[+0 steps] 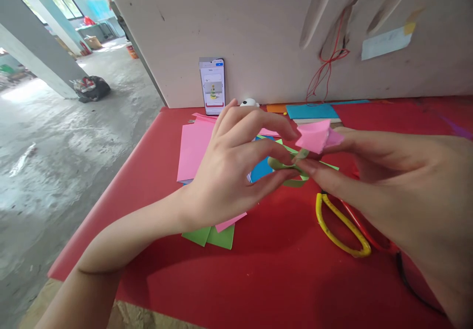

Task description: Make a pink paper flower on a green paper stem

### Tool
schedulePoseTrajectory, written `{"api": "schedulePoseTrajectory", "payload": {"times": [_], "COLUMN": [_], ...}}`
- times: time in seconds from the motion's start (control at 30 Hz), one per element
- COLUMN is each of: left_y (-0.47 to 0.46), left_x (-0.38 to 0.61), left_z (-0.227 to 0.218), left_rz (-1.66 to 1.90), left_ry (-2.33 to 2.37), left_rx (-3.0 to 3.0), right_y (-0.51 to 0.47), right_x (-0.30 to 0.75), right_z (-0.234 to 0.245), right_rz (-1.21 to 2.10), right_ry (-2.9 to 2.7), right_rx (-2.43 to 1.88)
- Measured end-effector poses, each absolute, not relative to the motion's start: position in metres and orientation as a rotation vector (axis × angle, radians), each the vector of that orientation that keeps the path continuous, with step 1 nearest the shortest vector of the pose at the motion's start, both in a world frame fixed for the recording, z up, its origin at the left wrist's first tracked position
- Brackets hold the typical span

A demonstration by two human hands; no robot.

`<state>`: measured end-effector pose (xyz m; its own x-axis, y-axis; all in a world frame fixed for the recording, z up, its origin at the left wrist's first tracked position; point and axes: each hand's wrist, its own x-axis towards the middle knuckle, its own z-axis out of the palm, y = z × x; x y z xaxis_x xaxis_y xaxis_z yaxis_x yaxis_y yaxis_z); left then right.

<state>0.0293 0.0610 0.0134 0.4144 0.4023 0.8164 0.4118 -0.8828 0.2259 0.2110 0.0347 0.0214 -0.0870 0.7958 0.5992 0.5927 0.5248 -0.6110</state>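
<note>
Above the red table, my left hand [236,156] pinches a small green paper leaf [283,164] between thumb and index finger. Close against it, my right hand [373,171] grips the green stem of a pink paper flower [314,136], whose petals point up and left. Leaf and stem meet between my fingertips; whether they are joined is hidden. Below the hands lie pink paper sheets [191,144], green paper pieces [221,236] and a blue piece [261,170]. Scissors with a yellow handle [343,235] rest under my right hand, partly covered.
A phone [213,90] leans upright on the panel behind the red table [258,279]. A blue pad [312,112] and a small white object [249,103] lie along the back edge. Red string [328,63] hangs from the panel. Far left, a person [114,11] stands across the room.
</note>
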Motion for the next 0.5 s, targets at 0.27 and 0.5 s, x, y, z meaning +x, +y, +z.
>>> {"api": "schedulePoseTrajectory", "payload": {"times": [0.27, 0.5], "left_y": [0.0557, 0.0588], "left_x": [0.0270, 0.0283], "left_z": [0.0139, 0.0089], "left_rz": [-1.455, -1.368], "left_ry": [-0.755, -0.578], "left_rx": [-2.458, -2.296], "right_y": [0.0304, 0.0354], "right_x": [0.2064, 0.2065], "right_z": [0.0215, 0.0168], "right_rz": [0.240, 0.395], "right_ry": [-1.749, -1.639], "right_rx": [-1.186, -1.197]}}
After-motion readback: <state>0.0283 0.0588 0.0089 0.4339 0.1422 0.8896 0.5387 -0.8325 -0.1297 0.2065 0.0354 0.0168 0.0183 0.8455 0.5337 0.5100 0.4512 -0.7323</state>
